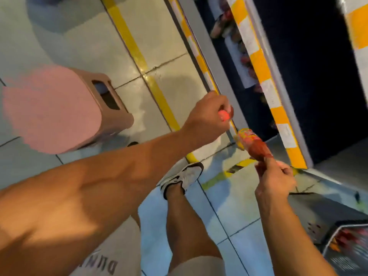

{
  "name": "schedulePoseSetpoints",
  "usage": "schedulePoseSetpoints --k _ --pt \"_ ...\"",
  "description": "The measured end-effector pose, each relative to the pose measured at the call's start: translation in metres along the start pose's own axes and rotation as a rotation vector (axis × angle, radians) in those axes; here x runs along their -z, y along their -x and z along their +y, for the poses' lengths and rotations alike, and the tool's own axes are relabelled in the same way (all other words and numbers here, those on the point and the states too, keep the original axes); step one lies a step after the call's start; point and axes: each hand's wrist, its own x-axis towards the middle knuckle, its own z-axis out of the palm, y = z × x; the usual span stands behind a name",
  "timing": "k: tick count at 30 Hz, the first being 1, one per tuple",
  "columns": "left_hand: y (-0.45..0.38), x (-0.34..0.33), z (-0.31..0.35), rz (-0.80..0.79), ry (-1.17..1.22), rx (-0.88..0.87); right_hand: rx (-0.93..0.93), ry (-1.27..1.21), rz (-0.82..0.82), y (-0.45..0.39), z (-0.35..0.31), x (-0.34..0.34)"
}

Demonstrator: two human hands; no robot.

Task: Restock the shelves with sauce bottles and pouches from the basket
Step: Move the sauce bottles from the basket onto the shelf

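My right hand (273,181) grips a red sauce bottle (253,144) by its neck, its base with a yellow and red label pointing up toward the shelf. My left hand (209,114) is curled round a small red object (284,117) that I cannot identify; only its end shows below the fingers. The shelf (260,68), with white and yellow edge strips, runs along the right and holds several blurred red products (247,60). A basket (346,250) with red packs sits at the bottom right corner.
A pink plastic stool (65,108) stands on the tiled floor at the left. Yellow floor tape (137,54) runs parallel to the shelf. My leg and white shoe (183,177) are between the hands. The whole view is tilted and motion-blurred.
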Motion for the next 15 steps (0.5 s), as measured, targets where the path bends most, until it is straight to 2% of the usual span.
schedulePoseSetpoints --k 4,9,15 --pt "-0.033 -0.056 -0.037 -0.006 0.030 -0.049 0.081 -0.023 -0.005 -0.045 0.018 -0.011" --pt "-0.074 -0.112 -0.061 -0.150 -0.015 0.009 0.106 -0.004 0.031 -0.093 0.040 -0.019" --pt "-0.105 -0.148 -0.069 -0.209 0.048 -0.026 0.200 0.087 0.045 -0.127 0.062 -0.025"
